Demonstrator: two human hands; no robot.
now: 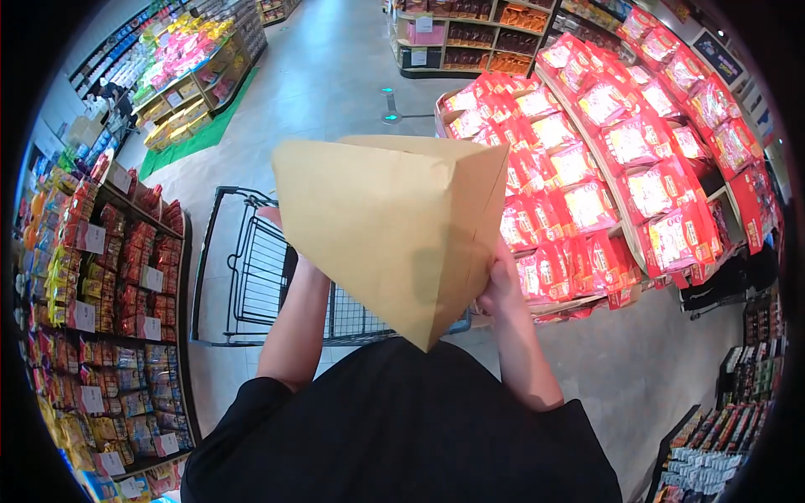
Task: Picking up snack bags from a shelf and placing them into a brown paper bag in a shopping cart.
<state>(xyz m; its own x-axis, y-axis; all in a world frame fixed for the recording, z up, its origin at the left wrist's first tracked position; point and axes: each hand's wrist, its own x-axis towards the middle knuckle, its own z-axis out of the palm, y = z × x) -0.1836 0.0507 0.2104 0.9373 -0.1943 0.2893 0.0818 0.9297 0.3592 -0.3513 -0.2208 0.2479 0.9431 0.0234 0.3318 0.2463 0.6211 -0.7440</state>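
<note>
In front of my chest I hold up a large brown kraft paper bag (365,220), its pointed lower corner towards my body and a creased side face turned to the right. My right hand (500,280) grips its right edge with bent fingers. Most of my left hand (272,217) is hidden behind the left side of the bag; only a small part shows past its edge. Below and beyond the bag is a black wire shopping cart (258,270), partly covered by it. The inside of the bag cannot be seen.
Close on the left stands a shelf rack (187,302) of packaged snacks. A tiered display of red packets (578,163) rises on the right. Farther off are a product island (214,75) on a green mat (154,162) and a curved shelf (468,38). Grey floor (314,75) runs between them.
</note>
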